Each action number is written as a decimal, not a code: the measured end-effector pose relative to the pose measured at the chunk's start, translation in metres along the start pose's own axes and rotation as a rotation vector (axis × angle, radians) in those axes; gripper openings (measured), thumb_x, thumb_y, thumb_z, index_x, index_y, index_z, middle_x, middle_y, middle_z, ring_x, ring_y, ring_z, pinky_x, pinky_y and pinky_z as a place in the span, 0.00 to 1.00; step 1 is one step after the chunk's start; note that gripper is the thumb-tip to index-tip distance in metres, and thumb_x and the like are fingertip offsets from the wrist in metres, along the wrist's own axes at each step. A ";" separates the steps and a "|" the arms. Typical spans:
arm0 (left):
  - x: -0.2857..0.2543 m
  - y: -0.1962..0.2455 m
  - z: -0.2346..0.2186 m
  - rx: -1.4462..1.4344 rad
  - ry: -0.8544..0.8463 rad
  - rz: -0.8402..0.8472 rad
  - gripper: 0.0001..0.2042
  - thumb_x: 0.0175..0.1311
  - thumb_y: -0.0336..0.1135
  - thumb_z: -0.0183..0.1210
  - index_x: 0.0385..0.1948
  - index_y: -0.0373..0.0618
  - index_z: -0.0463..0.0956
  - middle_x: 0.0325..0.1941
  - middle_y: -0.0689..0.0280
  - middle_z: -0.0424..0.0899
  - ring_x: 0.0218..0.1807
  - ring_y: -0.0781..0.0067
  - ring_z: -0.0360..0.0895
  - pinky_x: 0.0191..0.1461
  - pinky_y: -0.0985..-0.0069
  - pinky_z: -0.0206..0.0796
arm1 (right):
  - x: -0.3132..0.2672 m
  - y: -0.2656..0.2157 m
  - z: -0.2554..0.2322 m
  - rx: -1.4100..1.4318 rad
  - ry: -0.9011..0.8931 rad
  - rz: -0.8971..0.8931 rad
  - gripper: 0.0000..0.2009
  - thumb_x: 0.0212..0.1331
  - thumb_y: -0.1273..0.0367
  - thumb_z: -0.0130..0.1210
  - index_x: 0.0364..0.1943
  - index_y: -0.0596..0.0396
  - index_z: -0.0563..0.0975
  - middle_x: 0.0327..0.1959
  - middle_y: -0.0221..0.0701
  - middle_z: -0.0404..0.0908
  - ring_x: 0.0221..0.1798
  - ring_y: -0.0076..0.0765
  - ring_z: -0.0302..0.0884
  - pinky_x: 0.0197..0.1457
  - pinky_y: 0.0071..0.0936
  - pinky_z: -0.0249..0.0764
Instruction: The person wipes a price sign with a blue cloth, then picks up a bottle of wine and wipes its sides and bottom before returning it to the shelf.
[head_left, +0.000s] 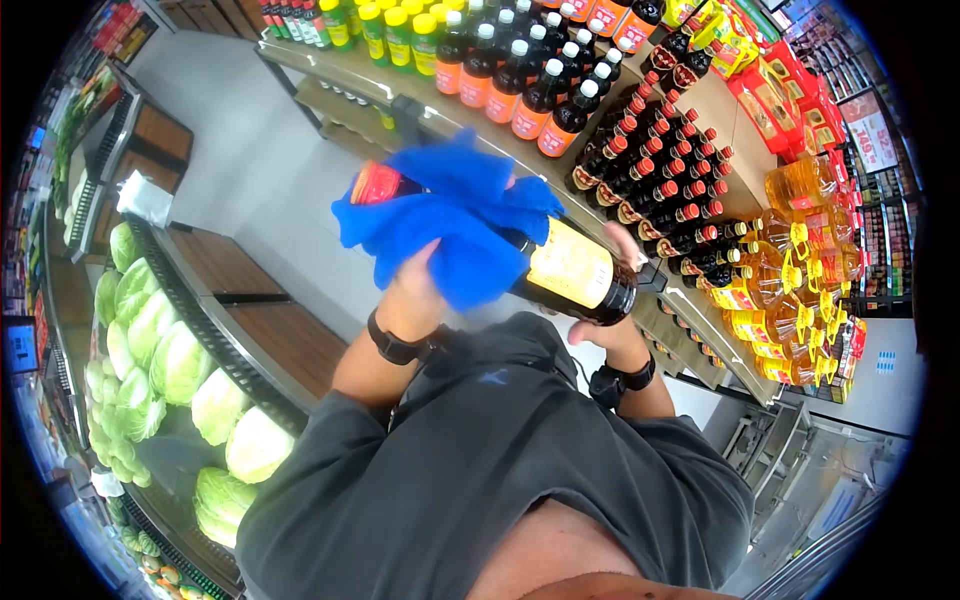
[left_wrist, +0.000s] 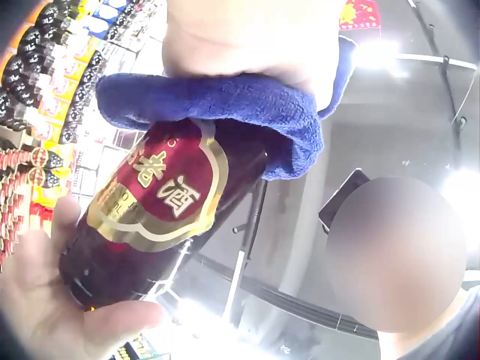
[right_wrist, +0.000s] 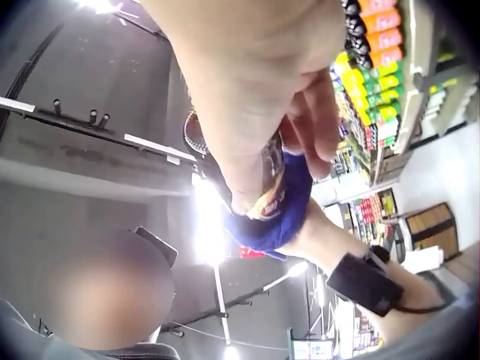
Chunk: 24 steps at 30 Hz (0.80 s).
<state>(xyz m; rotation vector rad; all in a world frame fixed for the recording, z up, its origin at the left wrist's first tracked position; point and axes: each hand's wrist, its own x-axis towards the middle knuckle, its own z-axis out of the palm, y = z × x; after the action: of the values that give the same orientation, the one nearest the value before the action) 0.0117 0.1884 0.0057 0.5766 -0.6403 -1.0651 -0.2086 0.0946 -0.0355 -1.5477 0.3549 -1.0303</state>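
Observation:
A dark glass bottle [head_left: 545, 285] with a pale yellow label and a red cap [head_left: 378, 183] is held slanting in front of the torso. My left hand [head_left: 418, 275] grips a blue cloth [head_left: 450, 220] that is wrapped about the bottle's upper part, and the cap pokes out at the cloth's far end. In the left wrist view, the bottle's dark red front label [left_wrist: 169, 184] with gold characters shows below the cloth. My right hand [head_left: 603, 333] holds the bottle by its base, thumb on one side and fingers on the other.
Bottles with orange labels [head_left: 540, 105], red-capped dark bottles [head_left: 650, 180] and large oil jugs [head_left: 780, 290] line the shelf ahead and to the right. On the left stands a display bin of cabbages [head_left: 150, 350]. Grey floor [head_left: 230, 130] runs between them.

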 end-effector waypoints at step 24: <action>0.032 0.011 0.008 -0.100 -0.221 0.058 0.39 0.61 0.56 0.50 0.66 0.35 0.52 0.62 0.47 0.68 0.64 0.53 0.68 0.69 0.56 0.58 | 0.002 0.017 0.009 -0.317 0.064 -0.311 0.47 0.38 0.59 0.75 0.63 0.58 0.58 0.48 0.43 0.75 0.43 0.42 0.77 0.50 0.38 0.73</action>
<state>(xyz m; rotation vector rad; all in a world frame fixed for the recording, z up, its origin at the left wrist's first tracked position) 0.0235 0.1619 0.0247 0.3535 -0.7869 -1.1089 -0.1955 0.0940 -0.0496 -1.8990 0.3406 -1.3144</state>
